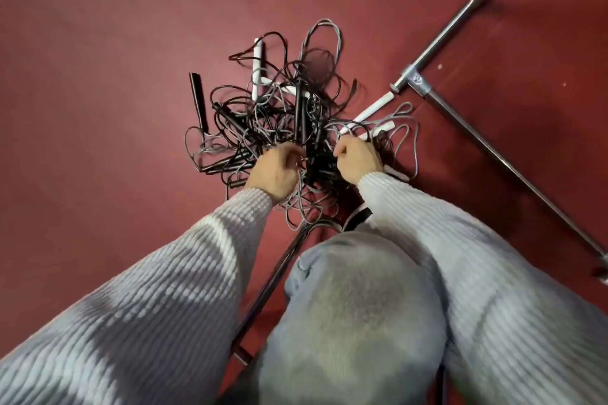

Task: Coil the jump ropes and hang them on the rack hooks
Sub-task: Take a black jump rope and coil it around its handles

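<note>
Just ahead of the hands lies the heap of jump ropes (289, 115), a tangle of black and grey cords with black and white handles, spread on the red floor (98, 76). Both hands are sunk into its near edge. The left hand (274, 171) is curled shut among black cords; the right hand (357, 159) is clenched beside a white handle (368, 112), though exactly which strand either one pinches is hidden by the fingers. Off to the right of the right hand runs the metal rack (460, 105), its bars crossing the floor; no hooks show.

Judging by this, the work is at its start: one rope is being singled out of the knot, and nothing is coiled or hung. The next move calls for tracing a single cord to both its handles and drawing it free without tightening the rest.
</note>
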The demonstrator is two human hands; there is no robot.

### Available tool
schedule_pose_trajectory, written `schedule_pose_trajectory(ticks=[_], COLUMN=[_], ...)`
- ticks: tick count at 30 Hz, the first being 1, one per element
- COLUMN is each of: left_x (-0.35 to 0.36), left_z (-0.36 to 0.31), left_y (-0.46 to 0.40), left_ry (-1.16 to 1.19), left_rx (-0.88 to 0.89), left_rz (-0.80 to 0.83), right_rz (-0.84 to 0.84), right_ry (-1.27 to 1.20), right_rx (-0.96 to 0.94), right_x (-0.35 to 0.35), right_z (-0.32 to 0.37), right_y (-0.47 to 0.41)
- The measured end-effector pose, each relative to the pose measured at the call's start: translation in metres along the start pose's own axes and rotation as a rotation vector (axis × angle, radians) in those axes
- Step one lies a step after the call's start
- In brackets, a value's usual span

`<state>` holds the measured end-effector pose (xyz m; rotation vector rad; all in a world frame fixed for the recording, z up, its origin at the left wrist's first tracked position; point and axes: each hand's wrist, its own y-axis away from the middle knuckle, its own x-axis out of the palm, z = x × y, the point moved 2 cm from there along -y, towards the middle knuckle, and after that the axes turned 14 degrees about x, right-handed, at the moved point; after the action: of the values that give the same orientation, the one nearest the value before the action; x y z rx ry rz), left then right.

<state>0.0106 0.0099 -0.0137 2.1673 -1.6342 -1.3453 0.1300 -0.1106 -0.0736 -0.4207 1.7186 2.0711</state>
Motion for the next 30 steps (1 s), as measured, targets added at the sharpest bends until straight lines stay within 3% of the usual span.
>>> schedule_pose_trajectory(ticks=[5,9,17,24,30], left_x=[0.016,0.028,0.032,0.036,0.034], left_z=[0.022,0.032,0.027,0.015,-0.008], left_y=[-0.010,-0.014,-0.015,-0.008,0.005], left_ry=[0.032,0.028,0.059,0.064,0.244], left_rx=[-0.083,-0.142,-0.161,-0.163,-0.185], left_rz=[0.084,0.115,0.124,0.104,0.050], right_rz=[0.049,0.085,-0.109,-0.085,-0.058], right_ry=[-0.112,0.075,0.547,0.231,0.007], right_rx=[0.058,0.002,-0.267,-0.294,-0.257], right_x=[0.025,0.030,0.038,0.025,-0.030], right_z=[-0.015,-0.019,-0.018,-0.025,-0.023], right_y=[-0.033,-0.028,-0.032,-0.013,0.035])
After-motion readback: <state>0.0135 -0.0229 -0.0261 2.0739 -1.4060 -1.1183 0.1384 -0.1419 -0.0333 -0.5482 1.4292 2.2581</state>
